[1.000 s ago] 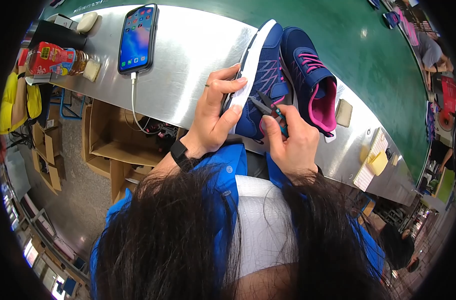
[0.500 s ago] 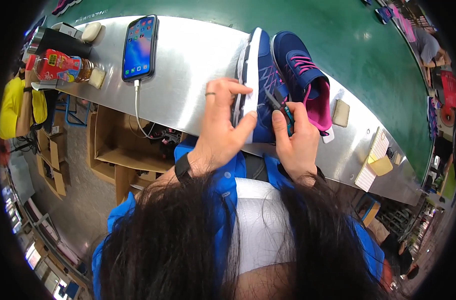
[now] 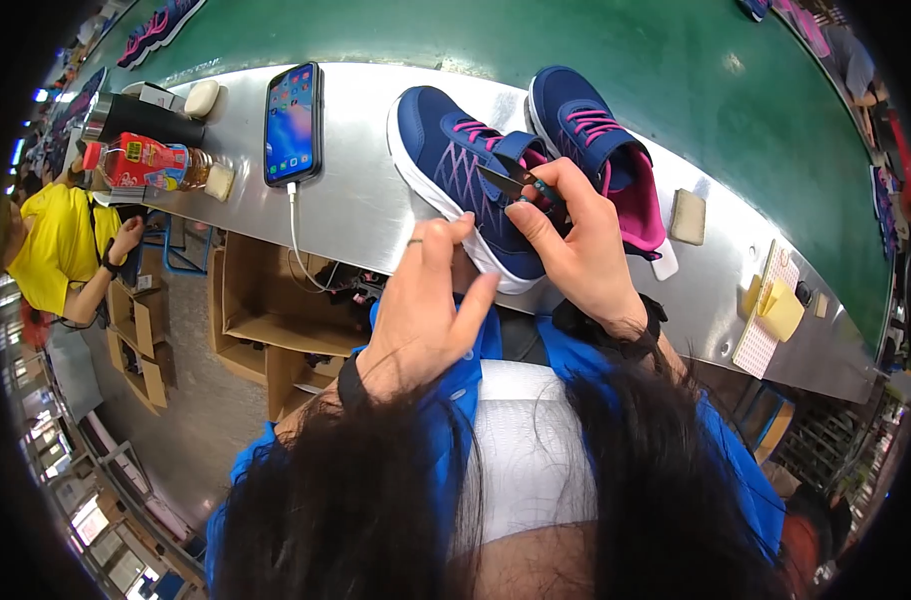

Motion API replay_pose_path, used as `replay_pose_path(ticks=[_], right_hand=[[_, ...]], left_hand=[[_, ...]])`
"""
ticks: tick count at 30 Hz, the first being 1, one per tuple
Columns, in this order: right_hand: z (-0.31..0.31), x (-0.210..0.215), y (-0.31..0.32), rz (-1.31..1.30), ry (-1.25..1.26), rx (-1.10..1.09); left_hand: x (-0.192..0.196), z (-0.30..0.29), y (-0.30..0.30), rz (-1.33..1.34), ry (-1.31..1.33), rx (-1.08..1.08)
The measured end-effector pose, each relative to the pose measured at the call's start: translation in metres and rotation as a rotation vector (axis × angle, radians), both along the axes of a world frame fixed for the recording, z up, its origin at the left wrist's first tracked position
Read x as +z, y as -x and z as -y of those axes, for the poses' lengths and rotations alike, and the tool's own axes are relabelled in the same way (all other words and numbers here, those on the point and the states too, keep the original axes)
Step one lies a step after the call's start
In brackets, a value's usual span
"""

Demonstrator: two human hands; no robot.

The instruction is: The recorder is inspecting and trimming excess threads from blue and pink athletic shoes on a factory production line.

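A navy sneaker (image 3: 445, 150) with pink laces and a white sole lies upright at a slant in front of me. Against its sole edge, near the heel, rest the fingertips of my left hand (image 3: 425, 300), thumb and forefinger apart. My right hand (image 3: 590, 240) is closed around small dark-bladed thread snips (image 3: 501, 183), their blades over the shoe's collar and side. The snips' handles are mostly hidden in my fingers. Just right of this shoe stands its mate, another navy sneaker (image 3: 585, 115) with a pink lining, close to my right hand.
On the metal ledge (image 3: 360, 200) lie a charging phone (image 3: 292, 125), a red-labelled bottle (image 3: 140, 162), a dark tumbler (image 3: 150, 122) and pale eraser blocks (image 3: 687, 217). A green work surface (image 3: 375, 35) runs behind. Below are cardboard boxes (image 3: 285, 300); a person in yellow (image 3: 60, 245) sits left.
The nearer sneaker has turned from its side to upright, its toe swinging left. My left hand has moved down toward the heel; the snips have shifted left and up.
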State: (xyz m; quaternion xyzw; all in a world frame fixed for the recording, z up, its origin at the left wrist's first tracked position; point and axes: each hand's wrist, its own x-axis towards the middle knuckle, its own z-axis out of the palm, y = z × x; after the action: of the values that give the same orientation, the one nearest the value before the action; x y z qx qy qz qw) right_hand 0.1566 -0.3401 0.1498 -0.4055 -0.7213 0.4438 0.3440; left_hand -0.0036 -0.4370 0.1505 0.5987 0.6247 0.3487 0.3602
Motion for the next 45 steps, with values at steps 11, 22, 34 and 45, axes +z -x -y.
replay_pose_path(ticks=[11,22,34,45], right_hand=[[0.001,-0.013,-0.004,-0.037,0.149,-0.025],[-0.001,-0.015,-0.009,-0.024,0.075,-0.022],[-0.012,-0.026,-0.025,-0.110,0.387,0.282],[0.031,0.021,-0.039,0.400,-0.427,-0.239]], left_hand=[[-0.024,-0.032,0.013,0.149,-0.268,0.149],[0.001,-0.055,0.019,-0.172,-0.348,-0.012],[0.009,-0.050,0.025,-0.381,-0.390,-0.356],[-0.004,-0.057,0.015,-0.249,-0.444,-0.276]])
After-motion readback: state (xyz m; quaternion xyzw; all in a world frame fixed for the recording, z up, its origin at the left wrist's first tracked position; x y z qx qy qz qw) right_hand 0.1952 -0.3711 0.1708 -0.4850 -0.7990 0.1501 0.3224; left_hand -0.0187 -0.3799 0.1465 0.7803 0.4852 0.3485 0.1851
